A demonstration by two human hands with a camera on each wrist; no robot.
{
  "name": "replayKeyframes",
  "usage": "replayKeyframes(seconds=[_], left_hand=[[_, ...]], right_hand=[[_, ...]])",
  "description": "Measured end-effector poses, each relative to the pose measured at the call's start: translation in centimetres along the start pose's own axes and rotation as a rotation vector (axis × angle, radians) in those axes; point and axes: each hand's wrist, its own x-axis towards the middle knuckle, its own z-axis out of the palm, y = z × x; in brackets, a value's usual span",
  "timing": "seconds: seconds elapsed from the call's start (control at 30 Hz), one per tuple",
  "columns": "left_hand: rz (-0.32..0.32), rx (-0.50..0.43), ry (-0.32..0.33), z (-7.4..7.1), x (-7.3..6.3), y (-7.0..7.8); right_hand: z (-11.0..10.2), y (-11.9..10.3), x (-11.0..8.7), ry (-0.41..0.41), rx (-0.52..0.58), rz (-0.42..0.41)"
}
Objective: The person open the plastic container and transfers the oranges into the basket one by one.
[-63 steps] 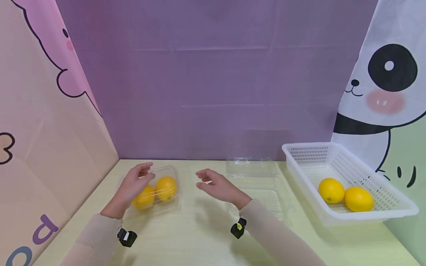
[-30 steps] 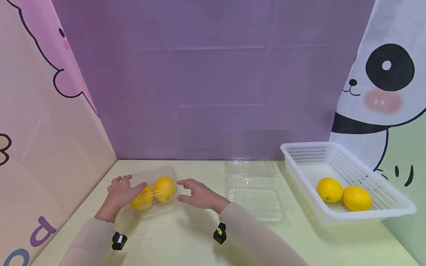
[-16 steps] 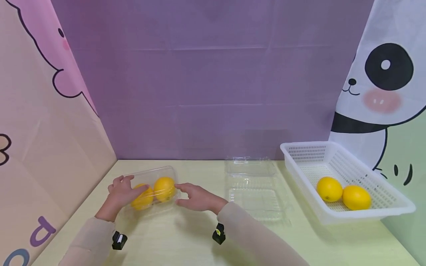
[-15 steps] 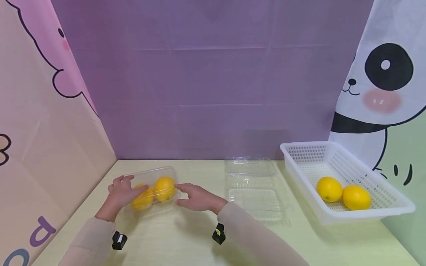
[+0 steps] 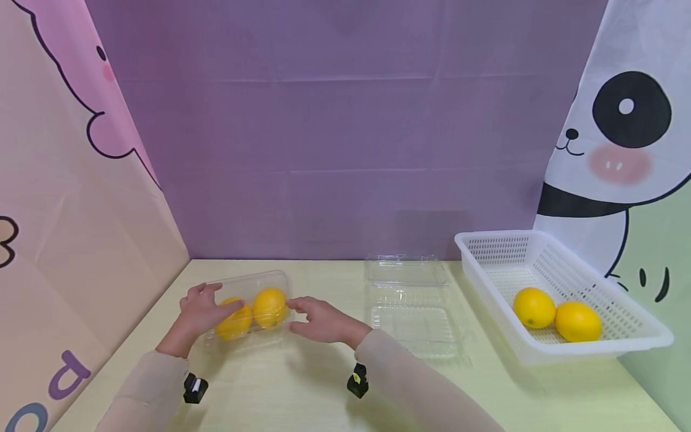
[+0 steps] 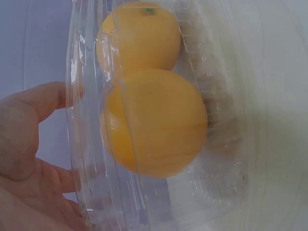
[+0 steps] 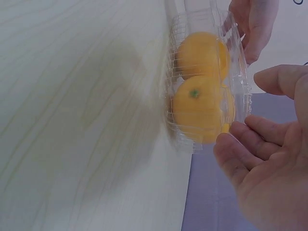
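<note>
A closed clear plastic clamshell box lies at the table's left, with two oranges side by side inside. My left hand is over the box's left end, thumb and fingers spread apart at the lid. In the left wrist view its fingertips meet the lid's edge. At the right end is my right hand, its extended fingertips right at the rim and the thumb apart from them. In the right wrist view, the right-hand fingers lie loosely bent beside the lid's edge.
A second clamshell box stands open at the middle right, its lid folded back. Further right is a white perforated basket with two more oranges. A purple cloth wall bounds the table at the back, with printed panels at both sides.
Both hands came from above the table to the two ends of the orange-filled box. In the last half second, the box and hands have shifted slightly right.
</note>
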Motion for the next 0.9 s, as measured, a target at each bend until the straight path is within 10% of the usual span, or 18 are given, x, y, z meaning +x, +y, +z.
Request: replayKeyframes(seconds=[0.9], left_hand=[[0.116, -0.124, -0.060, -0.19, 0.53, -0.43]], right_hand=[[0.04, 0.45, 0.41, 0.096, 0.111, 0.064]])
